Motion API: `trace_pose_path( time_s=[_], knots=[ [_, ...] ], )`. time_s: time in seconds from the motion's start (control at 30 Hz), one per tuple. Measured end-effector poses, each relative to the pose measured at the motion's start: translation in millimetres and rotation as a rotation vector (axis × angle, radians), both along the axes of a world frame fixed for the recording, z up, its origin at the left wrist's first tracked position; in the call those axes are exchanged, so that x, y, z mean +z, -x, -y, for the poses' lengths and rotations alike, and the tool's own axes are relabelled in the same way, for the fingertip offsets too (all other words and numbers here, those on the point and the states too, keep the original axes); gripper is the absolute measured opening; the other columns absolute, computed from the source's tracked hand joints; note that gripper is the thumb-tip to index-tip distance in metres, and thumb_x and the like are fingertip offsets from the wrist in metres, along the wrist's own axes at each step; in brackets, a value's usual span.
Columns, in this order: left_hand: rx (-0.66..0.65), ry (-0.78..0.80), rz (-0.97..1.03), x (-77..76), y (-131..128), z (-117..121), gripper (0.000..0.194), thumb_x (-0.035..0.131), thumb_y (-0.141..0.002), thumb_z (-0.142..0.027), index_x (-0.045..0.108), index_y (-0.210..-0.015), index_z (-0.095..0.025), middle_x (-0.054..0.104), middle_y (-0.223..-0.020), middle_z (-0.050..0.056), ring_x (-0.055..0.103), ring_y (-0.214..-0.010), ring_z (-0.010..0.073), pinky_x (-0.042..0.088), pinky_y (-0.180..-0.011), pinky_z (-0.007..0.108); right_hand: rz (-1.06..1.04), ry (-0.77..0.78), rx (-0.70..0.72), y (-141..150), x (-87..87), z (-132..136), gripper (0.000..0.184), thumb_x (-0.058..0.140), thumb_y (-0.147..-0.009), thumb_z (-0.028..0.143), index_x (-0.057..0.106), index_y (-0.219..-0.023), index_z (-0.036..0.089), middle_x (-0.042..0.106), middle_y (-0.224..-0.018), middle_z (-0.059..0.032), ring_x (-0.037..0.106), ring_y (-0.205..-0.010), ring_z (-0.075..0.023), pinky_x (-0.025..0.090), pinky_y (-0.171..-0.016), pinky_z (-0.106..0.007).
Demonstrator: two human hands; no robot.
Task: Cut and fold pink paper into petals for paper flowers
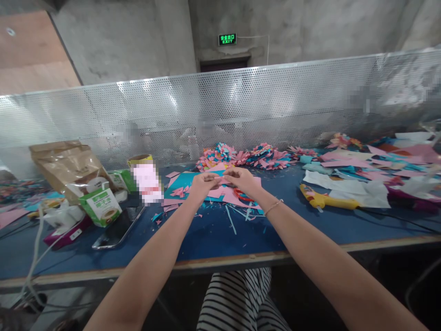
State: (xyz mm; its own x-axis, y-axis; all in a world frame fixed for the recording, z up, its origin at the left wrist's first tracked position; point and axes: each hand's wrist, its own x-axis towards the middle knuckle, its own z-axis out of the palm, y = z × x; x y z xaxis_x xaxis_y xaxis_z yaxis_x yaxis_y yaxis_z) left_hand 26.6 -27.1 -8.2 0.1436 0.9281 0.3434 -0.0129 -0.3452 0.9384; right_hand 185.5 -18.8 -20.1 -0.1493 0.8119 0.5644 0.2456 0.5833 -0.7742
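My left hand [207, 183] and my right hand [237, 177] meet over the middle of the table, both with fingers pinched on a small piece of pink paper [221, 176] between them. Under the hands lie blue paper sheets [189, 178] and pink paper [231, 196]. Red-handled scissors [243, 195] rest close beside my right hand, partly covered by it. Left of my left hand sits a cluster of cut pink pieces [179, 191]. Bunches of pink, blue and white paper strips [220, 154] are heaped just beyond the hands.
A yellow glue gun [320, 200] with a black cord lies at right, near piled paper scraps [347, 158]. At left stand a brown paper bag [70, 168], a green-white packet [100, 205] and a phone [119, 227]. A perforated metal screen [275, 101] borders the table's back.
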Motion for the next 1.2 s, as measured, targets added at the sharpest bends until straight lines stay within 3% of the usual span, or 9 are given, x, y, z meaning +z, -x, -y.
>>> trace_pose_path(
  time_s=[0.17,0.47,0.83,1.2],
  knots=[
    [-0.022,-0.022,-0.056,1.0,-1.7,2.9,0.024,0.072,-0.054,-0.027,0.063,-0.071,-0.012,0.061,-0.058,0.002,0.059,-0.057,0.0123,0.052,-0.064,0.029,0.081,-0.008,0.0,-1.2,-0.6,-0.5,0.016,0.054,-0.07,0.031,0.062,-0.07,0.017,0.057,-0.062,-0.0007,0.047,-0.055,-0.0099,0.038,-0.052,-0.023],
    [-0.016,0.024,-0.053,-1.7,-0.9,0.5,0.025,0.072,-0.054,-0.034,0.063,-0.065,-0.013,0.061,-0.057,0.002,0.061,-0.056,0.0154,0.052,-0.064,0.033,0.096,-0.049,0.016,-3.5,-0.3,-4.0,0.018,0.053,-0.07,0.032,0.061,-0.07,0.017,0.058,-0.067,-0.0017,0.05,-0.061,-0.0117,0.04,-0.056,-0.024],
    [0.035,-0.012,-0.035,-3.1,2.0,-4.4,0.029,0.072,-0.053,-0.036,0.062,-0.066,-0.012,0.061,-0.058,0.002,0.062,-0.056,0.0152,0.052,-0.063,0.031,-0.035,0.038,0.021,-5.0,-11.3,-18.1,0.022,0.055,-0.067,0.037,0.062,-0.072,0.016,0.055,-0.06,0.0005,0.048,-0.053,-0.0105,0.039,-0.052,-0.024],
    [0.04,-0.01,-0.044,-1.6,2.0,-3.3,0.03,0.073,-0.051,-0.036,0.062,-0.064,-0.012,0.061,-0.056,0.003,0.061,-0.055,0.0152,0.053,-0.062,0.031,0.015,0.03,0.02,-5.6,-4.5,-10.1,0.024,0.055,-0.069,0.036,0.062,-0.075,0.014,0.055,-0.061,-0.0003,0.047,-0.052,-0.0093,0.04,-0.053,-0.025]
  ],
)
